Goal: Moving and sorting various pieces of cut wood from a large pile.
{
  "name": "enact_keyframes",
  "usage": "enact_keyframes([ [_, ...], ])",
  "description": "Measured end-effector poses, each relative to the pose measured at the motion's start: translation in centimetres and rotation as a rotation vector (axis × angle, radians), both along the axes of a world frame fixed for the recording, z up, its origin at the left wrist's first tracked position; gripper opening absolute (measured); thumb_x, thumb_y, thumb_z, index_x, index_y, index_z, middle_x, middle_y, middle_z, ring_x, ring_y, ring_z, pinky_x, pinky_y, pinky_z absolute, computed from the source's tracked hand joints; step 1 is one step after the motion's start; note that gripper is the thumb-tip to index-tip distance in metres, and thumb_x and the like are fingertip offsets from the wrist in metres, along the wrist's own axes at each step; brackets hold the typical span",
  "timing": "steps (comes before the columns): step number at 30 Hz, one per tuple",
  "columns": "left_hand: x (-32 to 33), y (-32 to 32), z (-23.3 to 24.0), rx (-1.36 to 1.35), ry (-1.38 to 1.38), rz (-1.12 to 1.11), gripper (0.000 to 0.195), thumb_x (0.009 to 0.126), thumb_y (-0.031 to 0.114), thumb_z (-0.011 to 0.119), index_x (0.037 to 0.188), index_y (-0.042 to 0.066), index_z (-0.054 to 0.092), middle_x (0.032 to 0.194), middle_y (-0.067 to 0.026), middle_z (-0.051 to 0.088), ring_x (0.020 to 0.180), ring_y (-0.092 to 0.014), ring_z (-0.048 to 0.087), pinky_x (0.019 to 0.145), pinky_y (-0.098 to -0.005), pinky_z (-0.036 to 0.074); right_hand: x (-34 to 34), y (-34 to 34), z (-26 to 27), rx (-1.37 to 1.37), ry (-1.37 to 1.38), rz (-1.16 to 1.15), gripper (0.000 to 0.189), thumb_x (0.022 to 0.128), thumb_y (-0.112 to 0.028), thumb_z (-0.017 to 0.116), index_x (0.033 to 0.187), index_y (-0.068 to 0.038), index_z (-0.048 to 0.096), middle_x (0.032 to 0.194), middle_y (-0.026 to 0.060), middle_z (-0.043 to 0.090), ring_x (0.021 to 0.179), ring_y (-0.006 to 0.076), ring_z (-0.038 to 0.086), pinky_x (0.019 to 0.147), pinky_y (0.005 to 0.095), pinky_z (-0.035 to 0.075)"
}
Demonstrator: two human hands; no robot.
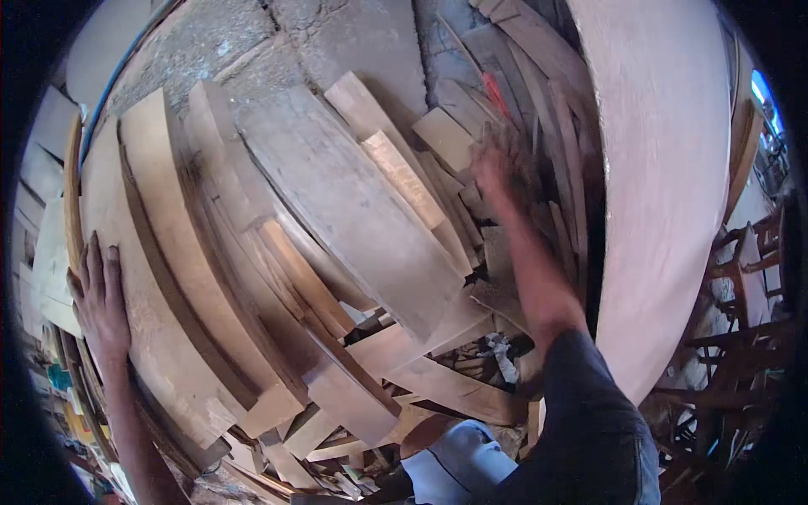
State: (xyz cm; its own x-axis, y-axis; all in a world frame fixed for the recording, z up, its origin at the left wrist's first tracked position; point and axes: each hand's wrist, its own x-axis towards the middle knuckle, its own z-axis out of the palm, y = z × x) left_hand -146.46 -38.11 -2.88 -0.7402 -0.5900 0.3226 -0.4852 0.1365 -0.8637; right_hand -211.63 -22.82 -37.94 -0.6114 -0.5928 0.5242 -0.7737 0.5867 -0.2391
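My left hand (101, 297) lies spread, fingers apart, on a long wooden board (145, 303) at the left of the pile. At the upper right my right hand (499, 158) is blurred and reaches down among short wood offcuts, beside a small square-ended block (445, 139). Just past its fingers is a thin red thing (495, 95); whether the hand touches it cannot be told. Between the hands lie several wooden planks, among them a wide grey board (353, 202) and a paler, rough-faced piece (404, 180).
A large pale wooden panel (663, 189) stands along the right side. Scrap wood (467, 385) is heaped near my body. A cracked concrete surface (360, 44) shows at the top, and a blue hose or cable (113, 82) curves at upper left. Dark wooden frames (745, 271) are at far right.
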Motion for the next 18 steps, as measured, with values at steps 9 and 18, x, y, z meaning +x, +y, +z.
enact_keyframes([
  [9, -0.8, 0.4, -0.1, -0.016, 0.027, 0.040, 0.048, 0.115, 0.020, 0.036, 0.162, 0.019, 0.044, 0.170, -0.0143, 0.040, 0.154, -0.037, 0.041, 0.128, -0.0618, 0.025, 27.9, 9.9, 8.6, 0.253, -0.543, 0.453, 0.110, 0.088, -0.052, 0.083, 0.173, -0.020, 0.020, 0.171, 0.0362, 0.022, 0.159, 0.0505, 0.024, 0.130, 0.0549, 0.024],
  [18, -2.6, 2.8, 0.4, 0.054, 0.097, 0.167, 0.049, 0.116, 0.027, 0.032, 0.164, 0.023, 0.043, 0.170, -0.0137, 0.039, 0.154, -0.041, 0.039, 0.129, -0.0573, 0.027, 24.1, 11.7, 7.7, -0.078, -0.399, 0.490, 0.070, 0.092, -0.017, 0.076, 0.155, -0.011, 0.046, 0.117, 0.0385, 0.064, 0.110, 0.0499, 0.068, 0.088, 0.0548, 0.059],
])
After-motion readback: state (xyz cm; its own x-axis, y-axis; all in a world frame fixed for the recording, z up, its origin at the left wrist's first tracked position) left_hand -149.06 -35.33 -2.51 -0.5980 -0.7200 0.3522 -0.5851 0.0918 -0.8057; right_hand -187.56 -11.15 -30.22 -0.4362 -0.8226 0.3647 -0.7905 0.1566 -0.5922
